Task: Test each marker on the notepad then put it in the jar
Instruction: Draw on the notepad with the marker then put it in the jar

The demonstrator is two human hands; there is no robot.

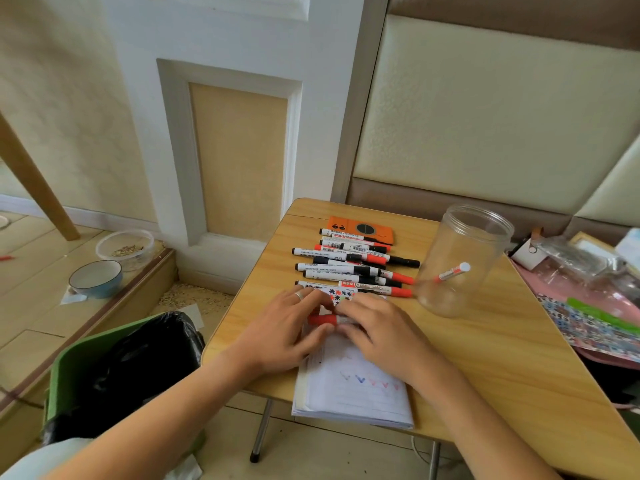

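We've got both hands pinching one red-capped marker over the notepad: left hand on the cap at 9 o'clock, right hand on the barrel at 3.

Open desk along the near right edge, between pad and jar. Far-left stretch blocked by a row of markers and a phone. Right edge crowded by bags; bin off the left edge.
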